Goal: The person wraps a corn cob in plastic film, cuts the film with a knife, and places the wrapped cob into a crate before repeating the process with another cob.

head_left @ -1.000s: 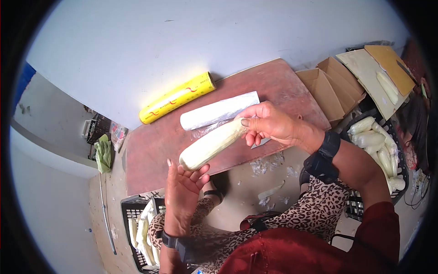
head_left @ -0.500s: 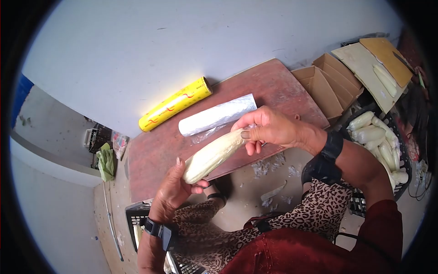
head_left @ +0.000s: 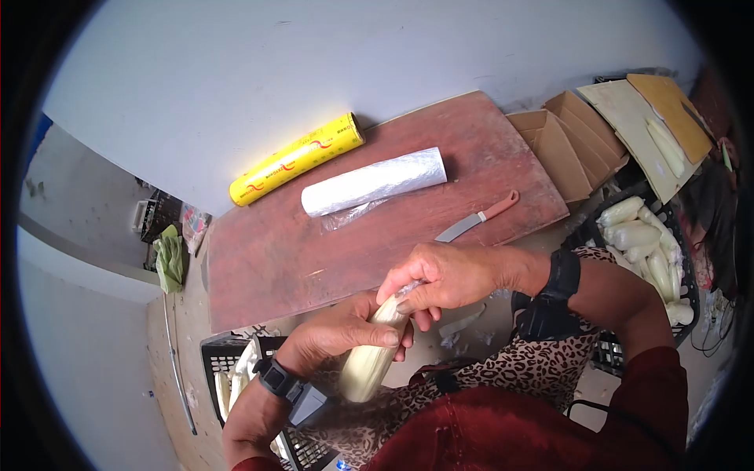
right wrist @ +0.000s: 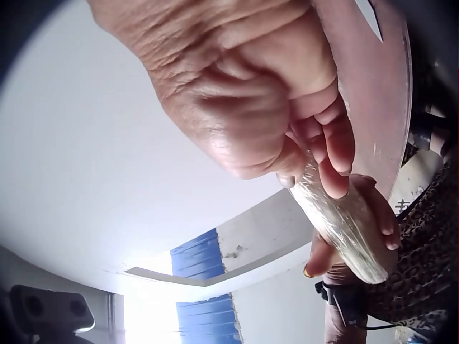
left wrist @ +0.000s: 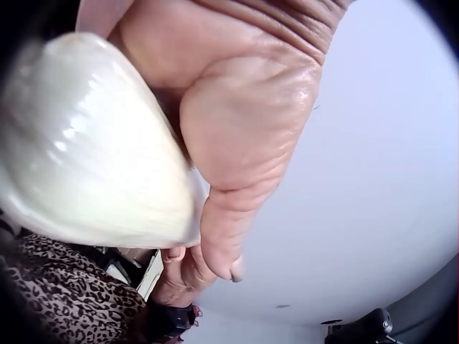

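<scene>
A pale, ribbed, elongated vegetable (head_left: 366, 367) is held in front of the person's lap, tilted, its lower end toward the body. Around its middle curls the left hand (head_left: 338, 328), thumb on top. The right hand (head_left: 452, 276) pinches the upper end, where clear film shows. In the left wrist view the vegetable's glossy, wrapped broad end (left wrist: 93, 150) lies beside the left hand (left wrist: 237, 122). The right wrist view shows wrinkled film on the vegetable (right wrist: 341, 229), the right hand (right wrist: 237, 93) at its near end and the left hand's fingers round it farther down.
On the red-brown table (head_left: 259, 267) lie a yellow roll (head_left: 298, 159), a roll of clear film (head_left: 374, 182) and a knife (head_left: 477, 217). Crates of pale vegetables stand at right (head_left: 691, 298) and lower left (head_left: 216, 357). Cardboard boxes (head_left: 569, 149) sit beyond the table's right end.
The vegetable has come down toward the lap and turned steeper. The left hand has moved from its lower end to around its middle; the knife on the table has come into full view.
</scene>
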`<state>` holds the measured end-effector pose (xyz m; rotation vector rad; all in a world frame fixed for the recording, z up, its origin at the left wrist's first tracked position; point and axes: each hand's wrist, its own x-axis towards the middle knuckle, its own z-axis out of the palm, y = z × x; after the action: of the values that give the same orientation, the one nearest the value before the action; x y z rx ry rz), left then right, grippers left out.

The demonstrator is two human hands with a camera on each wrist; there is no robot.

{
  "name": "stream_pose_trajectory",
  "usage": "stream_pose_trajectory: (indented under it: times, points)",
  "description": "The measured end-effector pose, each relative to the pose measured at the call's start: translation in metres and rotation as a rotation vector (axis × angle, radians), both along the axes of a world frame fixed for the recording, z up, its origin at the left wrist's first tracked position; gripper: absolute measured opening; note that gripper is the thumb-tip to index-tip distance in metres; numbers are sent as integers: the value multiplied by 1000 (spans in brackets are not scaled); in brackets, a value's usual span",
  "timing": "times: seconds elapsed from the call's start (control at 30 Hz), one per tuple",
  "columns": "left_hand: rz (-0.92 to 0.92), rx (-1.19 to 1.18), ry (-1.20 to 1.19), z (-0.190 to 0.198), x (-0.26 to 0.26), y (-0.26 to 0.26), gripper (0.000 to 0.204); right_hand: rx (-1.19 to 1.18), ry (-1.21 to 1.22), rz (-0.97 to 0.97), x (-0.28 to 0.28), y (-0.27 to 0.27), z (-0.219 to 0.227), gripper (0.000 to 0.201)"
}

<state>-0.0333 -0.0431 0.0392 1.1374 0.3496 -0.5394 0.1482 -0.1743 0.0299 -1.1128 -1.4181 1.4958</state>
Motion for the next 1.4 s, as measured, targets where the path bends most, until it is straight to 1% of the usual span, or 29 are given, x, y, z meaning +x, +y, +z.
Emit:
stream_pose_trajectory:
  times: [0.03,0.07,0.17,0.2,0.27,0.37,0.4,0.5,0.6,0.8,0.9,0.97,1.0,1.1,1.13,1.23,1.27,1.37,1.4]
  points:
    - [-18,-5,1,-2,2,-3,64,7,-21,32,-4,1,2,28]
    - [-33,45,-40,2,4,-6,56,25,-32,9,-7,3,1,26]
    - [17,14,7,-8,-1,0,53,6,-52,-51,-1,9,-1,24]
    - [25,9,25,-7,-1,1,45,5,-45,-78,0,10,-2,23]
    - [40,37,41,-6,-2,0,39,3,-33,-128,0,10,-3,21]
    - [74,58,48,-2,-3,-2,29,12,51,-160,0,10,-4,19]
    - [83,63,49,-2,-2,-2,26,12,38,-191,1,10,-4,17]
    - [109,22,67,-2,-3,0,35,1,34,-265,2,10,-5,13]
    - [124,6,63,2,-4,-3,36,-19,95,-291,1,10,-4,12]
    - [151,18,8,7,-2,-3,28,25,202,-332,5,14,-4,11]
    - [122,-15,-50,11,-9,1,28,129,276,-352,15,13,-4,20]
    - [167,-41,-52,10,-13,0,34,240,327,-347,18,9,2,31]
    - [190,-55,-52,10,-14,-1,37,250,280,-268,20,7,1,42]
    - [171,-58,-31,10,-15,0,37,89,210,-212,7,5,-5,41]
    - [159,-51,-26,11,-14,0,37,73,218,-191,1,5,-6,36]
    - [125,-29,-17,12,-11,-1,35,-61,55,-127,-3,4,0,28]
    - [116,-24,-16,12,-10,-2,34,-34,72,-143,-5,4,0,20]
    - [104,-72,-26,8,-11,2,27,39,332,-188,-6,6,-13,15]
    - [103,-100,-32,6,-12,3,23,28,417,-236,-4,8,-17,14]
